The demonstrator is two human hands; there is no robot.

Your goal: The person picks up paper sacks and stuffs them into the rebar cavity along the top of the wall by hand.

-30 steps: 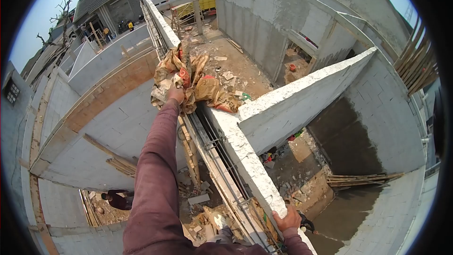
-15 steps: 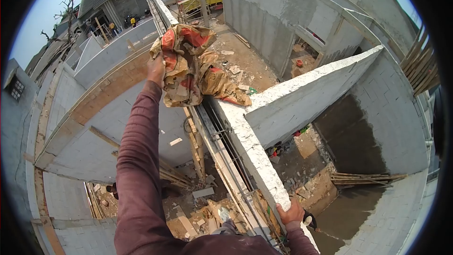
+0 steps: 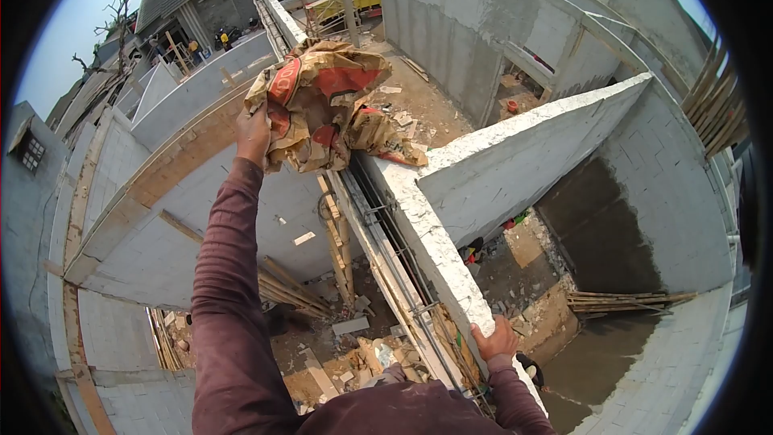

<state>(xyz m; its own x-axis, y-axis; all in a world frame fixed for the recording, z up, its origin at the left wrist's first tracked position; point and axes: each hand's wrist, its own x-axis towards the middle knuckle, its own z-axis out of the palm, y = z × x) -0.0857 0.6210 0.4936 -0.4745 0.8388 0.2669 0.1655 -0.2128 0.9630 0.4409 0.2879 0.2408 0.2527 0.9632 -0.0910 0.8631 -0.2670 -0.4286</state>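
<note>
A crumpled brown paper sack (image 3: pixel 318 105) with red print, apparently a cement sack, hangs from my outstretched left hand (image 3: pixel 253 133). My left fingers are closed on its left edge. The sack's lower right end rests on or just over the wall top near the junction; I cannot tell which. My right hand (image 3: pixel 497 340) is wrapped over the edge of the white block wall (image 3: pixel 431 234), close to my body. Beside that wall, steel reinforcing bars (image 3: pixel 392 242) run lengthwise in a narrow gap along timber boards (image 3: pixel 374 250).
A cross wall (image 3: pixel 547 125) branches right from the junction. Far below lie rubble and bamboo poles (image 3: pixel 294 294) on the left, and a bamboo bundle (image 3: pixel 620 304) on the right. A dark wet patch (image 3: pixel 600 225) covers part of the right wall. A curved board (image 3: pixel 161 177) tops the left wall.
My left hand has moved left and slightly down, drawing the sack wider open. The sack's upper right part now reaches further right. My right hand keeps its grip on the wall.
</note>
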